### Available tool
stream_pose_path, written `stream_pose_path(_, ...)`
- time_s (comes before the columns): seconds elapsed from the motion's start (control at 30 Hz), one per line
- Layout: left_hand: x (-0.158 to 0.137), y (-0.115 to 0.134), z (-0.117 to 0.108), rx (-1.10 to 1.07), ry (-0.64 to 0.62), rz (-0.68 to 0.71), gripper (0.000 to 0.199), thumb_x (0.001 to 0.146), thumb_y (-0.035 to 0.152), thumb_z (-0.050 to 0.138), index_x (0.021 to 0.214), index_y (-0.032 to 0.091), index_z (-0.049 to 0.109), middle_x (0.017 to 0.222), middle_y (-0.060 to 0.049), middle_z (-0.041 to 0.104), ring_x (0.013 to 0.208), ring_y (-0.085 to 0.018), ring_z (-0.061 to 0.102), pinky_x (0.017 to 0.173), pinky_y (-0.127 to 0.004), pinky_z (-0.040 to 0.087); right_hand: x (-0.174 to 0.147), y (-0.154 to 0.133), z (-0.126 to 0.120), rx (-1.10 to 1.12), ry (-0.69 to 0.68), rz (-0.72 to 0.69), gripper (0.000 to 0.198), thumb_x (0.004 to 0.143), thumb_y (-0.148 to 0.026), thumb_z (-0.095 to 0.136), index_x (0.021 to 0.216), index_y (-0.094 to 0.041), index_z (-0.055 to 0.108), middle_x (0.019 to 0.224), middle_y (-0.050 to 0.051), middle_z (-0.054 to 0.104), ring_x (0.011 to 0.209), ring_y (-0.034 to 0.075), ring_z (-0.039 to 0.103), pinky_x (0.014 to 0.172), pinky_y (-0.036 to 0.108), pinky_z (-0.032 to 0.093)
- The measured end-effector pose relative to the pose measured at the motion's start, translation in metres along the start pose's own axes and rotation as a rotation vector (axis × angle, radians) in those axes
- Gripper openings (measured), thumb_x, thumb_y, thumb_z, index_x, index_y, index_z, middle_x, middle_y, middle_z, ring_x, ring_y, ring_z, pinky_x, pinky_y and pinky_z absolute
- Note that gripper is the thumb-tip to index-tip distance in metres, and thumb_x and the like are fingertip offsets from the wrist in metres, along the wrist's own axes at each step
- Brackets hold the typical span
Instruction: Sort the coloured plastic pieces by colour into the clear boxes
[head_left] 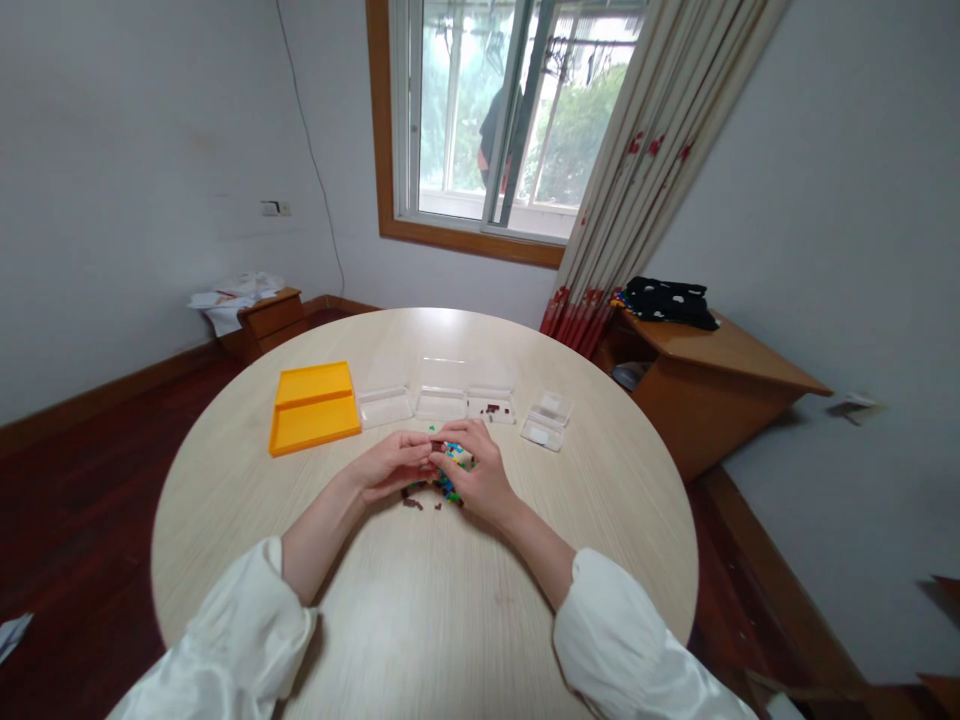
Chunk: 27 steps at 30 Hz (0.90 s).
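Observation:
Both hands meet over a pile of small coloured building bricks (451, 488) in the middle of the table. My left hand (391, 465) is closed, its thumb and fingertips pinching a small dark brown brick piece (436, 447). My right hand (480, 470) closes on the same piece from the other side, its fingers arched over the pile. Part of the pile and of the held piece is hidden by the fingers. Loose brown bricks (412, 503) lie just in front of the pile. A small green brick (432, 428) is beyond the fingertips.
On the round table (420, 620), an open yellow case (315, 430) lies at left. Clear plastic trays (386, 405) stand in a row behind my hands; the right one (504, 393) holds brown bricks. A clear open box (543, 435) sits farther right. A person (491, 135) is outside the window.

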<state>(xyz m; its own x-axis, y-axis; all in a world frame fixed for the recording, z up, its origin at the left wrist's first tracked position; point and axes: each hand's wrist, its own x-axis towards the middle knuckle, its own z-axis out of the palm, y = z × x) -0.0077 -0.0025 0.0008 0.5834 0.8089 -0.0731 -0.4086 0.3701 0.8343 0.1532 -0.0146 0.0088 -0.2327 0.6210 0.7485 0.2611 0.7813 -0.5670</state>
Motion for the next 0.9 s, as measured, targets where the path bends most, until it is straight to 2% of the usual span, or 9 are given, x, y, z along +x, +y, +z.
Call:
stream_pose_path(0.17, 0.000, 0.003, 0.001, -0.007, 0.005, 0.053, 0.027, 0.063, 0.028, 0.078, 0.079, 0.008, 0.067, 0.063, 0.000, 0.056, 0.061, -0.008, 0.052, 0.065, -0.021, 0.043, 0.002, 0.008, -0.005, 0.002, 0.024, 0.074, 0.017, 0.082, -0.025, 0.059, 0.097, -0.021, 0.065, 0.088, 0.004, 0.064, 0.086, 0.017, 0.055, 0.076, 0.033, 0.044)
stream_pose_path(0.27, 0.001, 0.005, 0.000, -0.020, 0.031, 0.088, 0.027, 0.064, 0.026, 0.077, 0.080, 0.008, 0.067, 0.061, 0.000, 0.053, 0.059, -0.007, 0.049, 0.064, -0.022, 0.044, 0.003, 0.026, -0.010, -0.050, 0.060, 0.170, 0.015, 0.085, -0.022, 0.051, 0.088, -0.019, 0.066, 0.084, 0.005, 0.064, 0.083, 0.017, 0.055, 0.070, 0.030, 0.044)
stream_pose_path(0.37, 0.001, 0.007, 0.000, -0.042, 0.067, 0.120, 0.027, 0.063, 0.026, 0.078, 0.079, 0.007, 0.066, 0.060, 0.001, 0.051, 0.058, -0.006, 0.047, 0.062, -0.021, 0.044, 0.001, 0.047, -0.013, -0.148, -0.020, 0.239, 0.016, 0.083, -0.016, 0.050, 0.082, -0.018, 0.066, 0.082, 0.005, 0.063, 0.083, 0.017, 0.055, 0.070, 0.031, 0.044)
stream_pose_path(0.47, 0.002, 0.009, 0.002, -0.065, 0.120, 0.143, 0.025, 0.061, 0.024, 0.079, 0.074, 0.008, 0.066, 0.064, 0.000, 0.053, 0.058, -0.006, 0.047, 0.062, -0.021, 0.045, -0.002, 0.058, -0.014, -0.229, -0.146, 0.240, 0.017, 0.078, -0.009, 0.051, 0.080, -0.017, 0.066, 0.082, 0.005, 0.062, 0.082, 0.017, 0.055, 0.075, 0.033, 0.044)
stream_pose_path(0.7, 0.001, 0.012, 0.009, -0.111, 0.226, 0.144, 0.019, 0.061, 0.017, 0.078, 0.070, 0.009, 0.063, 0.070, -0.002, 0.056, 0.058, -0.007, 0.051, 0.061, -0.022, 0.048, -0.007, 0.053, -0.009, -0.282, -0.319, 0.275, 0.014, 0.076, -0.008, 0.060, 0.082, -0.016, 0.068, 0.080, 0.004, 0.061, 0.080, 0.016, 0.055, 0.077, 0.032, 0.044)
stream_pose_path(0.9, 0.002, 0.014, 0.009, -0.133, 0.315, 0.129, 0.008, 0.066, 0.011, 0.070, 0.069, 0.011, 0.063, 0.069, -0.003, 0.059, 0.060, -0.009, 0.055, 0.063, -0.022, 0.049, -0.004, 0.051, -0.010, -0.268, -0.285, 0.231, 0.013, 0.075, -0.007, 0.060, 0.081, -0.017, 0.068, 0.079, 0.003, 0.061, 0.079, 0.015, 0.055, 0.076, 0.031, 0.045)
